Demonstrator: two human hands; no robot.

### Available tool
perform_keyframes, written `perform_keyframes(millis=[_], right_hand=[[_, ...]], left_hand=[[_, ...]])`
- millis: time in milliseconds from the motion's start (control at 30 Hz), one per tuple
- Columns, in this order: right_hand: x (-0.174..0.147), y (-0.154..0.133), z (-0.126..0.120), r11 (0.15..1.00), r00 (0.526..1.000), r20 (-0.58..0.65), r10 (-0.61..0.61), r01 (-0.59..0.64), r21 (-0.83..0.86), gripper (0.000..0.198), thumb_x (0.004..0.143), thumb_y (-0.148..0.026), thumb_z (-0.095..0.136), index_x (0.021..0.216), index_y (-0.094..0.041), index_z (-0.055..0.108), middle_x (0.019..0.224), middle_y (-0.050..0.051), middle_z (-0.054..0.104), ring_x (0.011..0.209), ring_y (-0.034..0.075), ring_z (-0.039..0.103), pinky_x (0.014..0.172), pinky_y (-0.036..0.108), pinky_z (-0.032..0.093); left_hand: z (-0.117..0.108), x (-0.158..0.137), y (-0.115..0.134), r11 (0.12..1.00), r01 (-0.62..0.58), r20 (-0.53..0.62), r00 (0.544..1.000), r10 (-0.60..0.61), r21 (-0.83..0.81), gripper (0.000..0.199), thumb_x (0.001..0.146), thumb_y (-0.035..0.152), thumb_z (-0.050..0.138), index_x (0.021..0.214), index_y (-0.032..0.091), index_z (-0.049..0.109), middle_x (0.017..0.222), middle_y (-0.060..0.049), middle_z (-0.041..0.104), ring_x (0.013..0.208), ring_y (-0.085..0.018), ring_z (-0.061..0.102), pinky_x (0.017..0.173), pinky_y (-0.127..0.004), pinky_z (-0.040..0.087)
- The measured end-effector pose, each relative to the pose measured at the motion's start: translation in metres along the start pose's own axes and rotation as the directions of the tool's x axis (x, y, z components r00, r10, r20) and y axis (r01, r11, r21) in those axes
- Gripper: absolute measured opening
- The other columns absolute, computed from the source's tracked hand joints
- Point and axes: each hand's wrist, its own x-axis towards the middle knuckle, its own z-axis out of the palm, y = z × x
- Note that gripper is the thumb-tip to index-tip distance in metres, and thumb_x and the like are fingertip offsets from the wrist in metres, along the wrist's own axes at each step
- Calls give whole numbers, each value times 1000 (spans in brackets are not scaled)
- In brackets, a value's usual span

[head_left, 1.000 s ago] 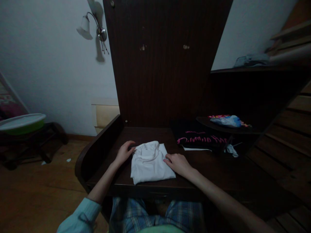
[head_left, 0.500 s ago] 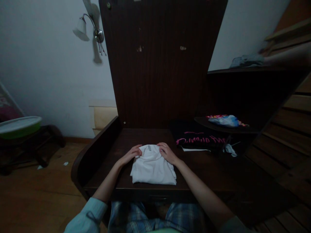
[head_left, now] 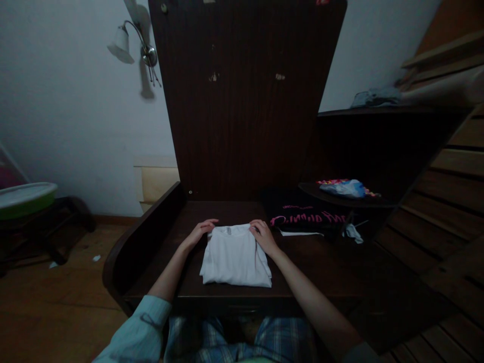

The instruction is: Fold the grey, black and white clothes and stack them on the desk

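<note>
A folded white T-shirt (head_left: 235,257) lies on the dark wooden desk top (head_left: 310,262), its neckline and small label at the far side. My left hand (head_left: 201,234) is at the shirt's far left corner, fingers stretched out along its edge. At the far right corner, my right hand (head_left: 263,238) has its fingers curled over the fabric, with the thumb against the shirt. The shirt's underside is hidden.
Black cloth with pink lettering (head_left: 310,217) lies at the back right. Above it, a small shelf (head_left: 355,202) holds a plastic packet (head_left: 346,188). A raised side panel (head_left: 141,237) bounds the desk on the left. A green-rimmed basin (head_left: 28,204) stands farther left.
The shirt's neckline has been spread wider and flatter. My left hand has moved outward to the left and its fingers have straightened. My right hand remains at the right corner.
</note>
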Motion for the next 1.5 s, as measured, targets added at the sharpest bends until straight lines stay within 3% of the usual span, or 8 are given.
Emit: perform_keyframes(millis=[133,267,400,500,700,1000,1267,1500], right_hand=[[1,4,3,998,999,-5,47,-47,-45,10,78,-21,47,72,-19,55,88,6,55,90,19,49,84,36,39],[2,3,1,994,994,-60,96,-99,-55,9,74,-20,49,79,-18,56,88,7,54,89,20,50,83,36,41],[-11,-10,-14,988,981,-117,152,-149,33,13,74,-22,45,82,-18,55,85,6,56,80,18,54,69,31,46],[-39,-28,-31,981,981,-35,188,-186,50,13,75,-27,46,69,-19,54,68,2,55,62,15,52,57,27,44],[-104,-56,-50,976,963,166,213,-218,16,20,72,-35,55,60,-20,56,61,0,54,56,14,52,54,25,43],[-120,-54,-44,984,978,124,169,-161,-73,15,73,-17,46,62,-21,55,65,1,55,64,15,53,60,26,42],[-117,-56,-46,980,976,159,146,-121,-161,13,76,-23,52,64,-21,54,68,1,54,66,15,52,60,26,42],[-105,-41,-71,976,995,41,88,-78,-204,18,80,-29,50,65,-20,53,69,2,53,68,16,50,64,28,40]], left_hand=[[8,2,-6,978,-27,-148,987,59,208,19,70,31,48,60,16,55,111,-11,56,102,-23,51,92,-38,36],[13,-2,-1,875,-81,-230,949,213,476,9,68,25,53,70,17,56,105,-10,56,104,-23,48,94,-38,33],[4,-28,19,862,-30,-334,915,228,506,17,75,33,48,73,18,56,85,-6,59,86,-20,54,80,-33,41],[-1,-68,34,884,26,-239,966,97,467,29,76,43,46,63,18,55,66,-2,57,67,-18,54,65,-28,43],[10,-133,40,909,29,-32,999,-17,416,28,73,45,52,71,18,60,73,-2,61,71,-17,56,66,-25,44],[17,-130,27,919,-46,-38,997,65,392,23,75,41,52,75,20,63,84,-5,64,81,-20,58,76,-29,45],[14,-131,29,888,-58,-74,992,102,456,24,76,39,49,70,20,61,79,-5,63,76,-19,59,72,-29,46],[-4,-144,31,802,-59,-220,947,233,594,23,79,38,46,73,20,59,81,-5,61,79,-20,57,72,-31,45]])
